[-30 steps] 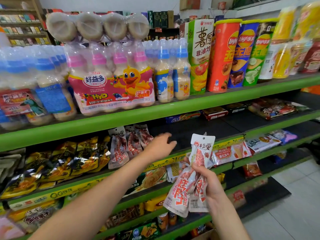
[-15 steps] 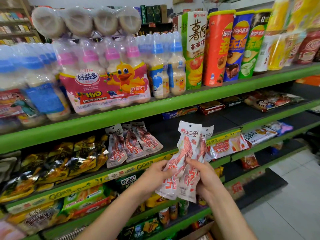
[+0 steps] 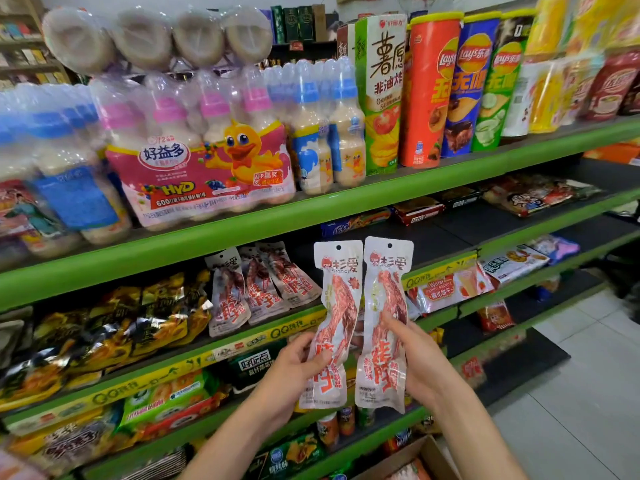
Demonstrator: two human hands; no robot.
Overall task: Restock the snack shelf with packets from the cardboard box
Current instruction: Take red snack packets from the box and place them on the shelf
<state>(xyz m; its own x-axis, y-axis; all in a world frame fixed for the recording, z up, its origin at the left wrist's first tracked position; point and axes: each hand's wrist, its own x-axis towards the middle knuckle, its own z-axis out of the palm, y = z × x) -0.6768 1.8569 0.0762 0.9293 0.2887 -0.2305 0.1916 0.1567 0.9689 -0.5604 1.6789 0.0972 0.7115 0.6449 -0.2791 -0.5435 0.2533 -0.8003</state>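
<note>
Three packets [image 3: 263,285] already lie on the shelf [image 3: 242,336]. Left hand [image 3: 294,368] grips one packet [image 3: 334,323], right hand [image 3: 420,362] another [image 3: 384,327], both off the shelf. Box [image 3: 408,462] below, contents unclear; likely more to place.
</note>
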